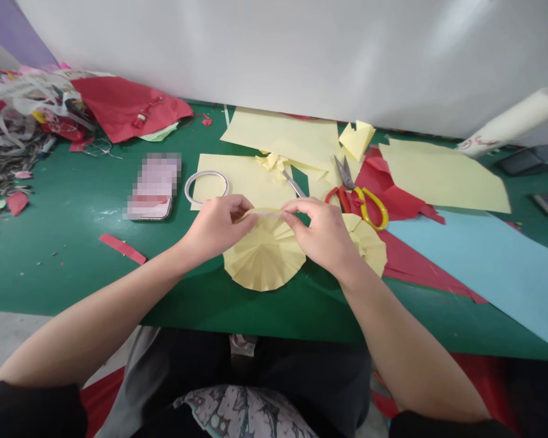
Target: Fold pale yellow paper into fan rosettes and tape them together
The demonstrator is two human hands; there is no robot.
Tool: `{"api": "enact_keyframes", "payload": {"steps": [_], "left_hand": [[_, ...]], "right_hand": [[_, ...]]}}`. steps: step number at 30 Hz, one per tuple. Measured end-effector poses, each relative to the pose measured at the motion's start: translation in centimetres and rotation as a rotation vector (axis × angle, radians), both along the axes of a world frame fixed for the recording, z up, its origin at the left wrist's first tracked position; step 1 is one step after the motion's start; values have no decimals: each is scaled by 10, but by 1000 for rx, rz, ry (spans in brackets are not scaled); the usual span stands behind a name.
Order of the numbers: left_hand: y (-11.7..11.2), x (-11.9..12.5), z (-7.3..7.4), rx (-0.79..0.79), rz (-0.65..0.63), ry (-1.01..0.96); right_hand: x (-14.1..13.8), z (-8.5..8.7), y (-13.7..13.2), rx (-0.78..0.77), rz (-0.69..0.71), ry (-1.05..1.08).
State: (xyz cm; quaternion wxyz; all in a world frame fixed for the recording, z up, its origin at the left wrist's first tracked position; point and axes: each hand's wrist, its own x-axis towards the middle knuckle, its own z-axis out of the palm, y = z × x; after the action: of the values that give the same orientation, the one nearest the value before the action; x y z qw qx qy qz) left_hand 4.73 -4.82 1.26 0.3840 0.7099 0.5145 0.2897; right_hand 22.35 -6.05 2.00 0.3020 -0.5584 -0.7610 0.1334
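Between my two hands is a round, pleated yellow paper fan (262, 261), its folds spreading toward me. My left hand (221, 224) pinches the far rim of it at the left. At the right end of the same rim, my right hand (320, 230) has thumb and finger closed on the paper. A pale strip runs along the rim between the fingertips; I cannot tell whether it is tape. A second pleated yellow paper piece (369, 243) lies partly behind my right hand. Just beyond the hands are a roll of tape (187, 188) and a grey metal blade (295, 184).
Scissors with red and yellow handles (369, 207) lie on red paper at the right. Yellow sheets (278, 134) and a blue sheet (479, 249) cover much of the green table (86, 274). A phone (158, 210) and a scrap pile (22, 128) are at the left.
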Motion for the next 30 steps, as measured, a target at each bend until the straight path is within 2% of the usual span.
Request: {"api": "enact_keyframes", "payload": {"steps": [6, 9, 12, 16, 20, 25, 30], "left_hand": [[-1, 0, 1, -6, -25, -31], [-1, 0, 0, -40, -15, -42], [-2, 1, -2, -36, 8, -50], [-4, 3, -4, 26, 7, -56], [-6, 5, -4, 109, -40, -51], [-9, 7, -1, 208, -72, -41], [-10, 7, -1, 409, -58, 80]], "right_hand": [[-2, 1, -2, 77, -72, -42], [-3, -1, -5, 263, -137, -151], [-5, -4, -9, 387, -71, -289], [-8, -7, -12, 392, 75, -387], [-11, -7, -13, 362, 70, -334], [-13, -1, -12, 185, 61, -167], [-12, 1, -11, 147, 75, -100]]}}
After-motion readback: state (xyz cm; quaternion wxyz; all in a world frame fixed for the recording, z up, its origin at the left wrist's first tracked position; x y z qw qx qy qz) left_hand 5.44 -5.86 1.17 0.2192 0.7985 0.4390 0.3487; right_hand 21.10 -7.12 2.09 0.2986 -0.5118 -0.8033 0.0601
